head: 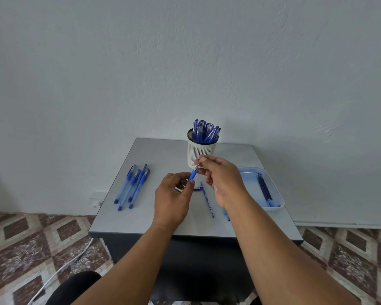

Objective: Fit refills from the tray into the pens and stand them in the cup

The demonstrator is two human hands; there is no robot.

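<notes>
Above the middle of the grey table (163, 150), my left hand (173, 197) grips the barrel of a blue pen (193, 174) that points up and to the right. My right hand (220, 177) pinches the pen's metal tip end just in front of the cup. The white perforated cup (201, 151) stands behind the hands and holds several blue pens. On the right, a pale blue tray (271, 206) contains a few dark blue refills (264, 190). Several capped blue pens (132, 186) lie on the table's left side.
A loose refill (207, 200), a blue cap (197, 189) and another blue piece (226, 214) lie on the table under my hands. The table backs onto a white wall. A white cable (59, 271) runs across the patterned tile floor at the left.
</notes>
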